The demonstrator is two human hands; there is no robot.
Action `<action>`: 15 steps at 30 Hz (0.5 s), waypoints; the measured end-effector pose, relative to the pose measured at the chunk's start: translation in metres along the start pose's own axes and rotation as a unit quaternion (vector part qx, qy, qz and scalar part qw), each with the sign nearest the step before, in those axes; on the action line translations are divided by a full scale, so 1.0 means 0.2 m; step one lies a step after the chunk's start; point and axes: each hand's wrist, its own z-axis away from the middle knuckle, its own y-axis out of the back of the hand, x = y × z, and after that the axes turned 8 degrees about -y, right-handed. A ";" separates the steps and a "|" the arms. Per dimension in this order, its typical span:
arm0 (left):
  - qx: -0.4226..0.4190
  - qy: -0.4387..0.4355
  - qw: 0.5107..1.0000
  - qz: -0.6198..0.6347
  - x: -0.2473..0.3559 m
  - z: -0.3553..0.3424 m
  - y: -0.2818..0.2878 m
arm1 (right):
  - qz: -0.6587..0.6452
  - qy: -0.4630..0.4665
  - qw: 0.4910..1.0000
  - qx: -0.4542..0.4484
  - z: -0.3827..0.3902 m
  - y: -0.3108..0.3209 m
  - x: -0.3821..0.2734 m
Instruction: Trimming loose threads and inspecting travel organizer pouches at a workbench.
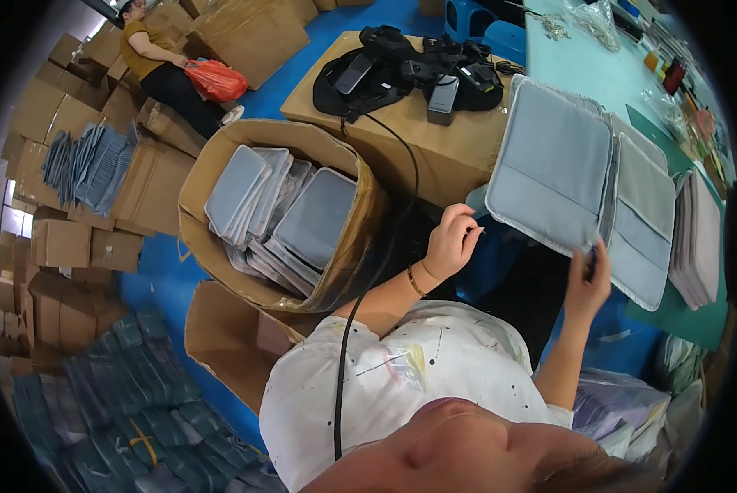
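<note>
A grey fabric case (pixel 553 164) with pale fuzzy edges lies open in front of me, its pocketed other half (pixel 643 209) to the right. My right hand (pixel 588 283) is at the lower edge of the case, near the fold. Its fingers are closed around something small and dark, too blurred to name. To the left of the case, my left hand (pixel 450 242) is raised with fingers curled and the thumb against them. What it pinches, if anything, does not show.
A stack of grey cases (pixel 695 242) stands on the green mat at the right. An open carton (pixel 356 255) at my left holds several cases. Black straps with devices (pixel 409 74) rest on a box, and a cable crosses my left arm. Another person (pixel 167 70) carries a red bag.
</note>
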 end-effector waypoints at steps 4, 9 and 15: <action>-0.042 -0.014 0.998 0.038 0.02 0.01 -0.02 | 0.011 0.021 0.980 0.196 -0.02 0.25 0.31; -0.217 0.033 0.961 0.165 0.09 -0.02 -0.14 | -0.124 -0.165 0.922 0.327 -0.14 0.63 0.69; -0.220 0.292 0.796 0.481 0.09 -0.08 -0.26 | -0.279 -0.281 0.864 0.310 -0.17 0.68 0.79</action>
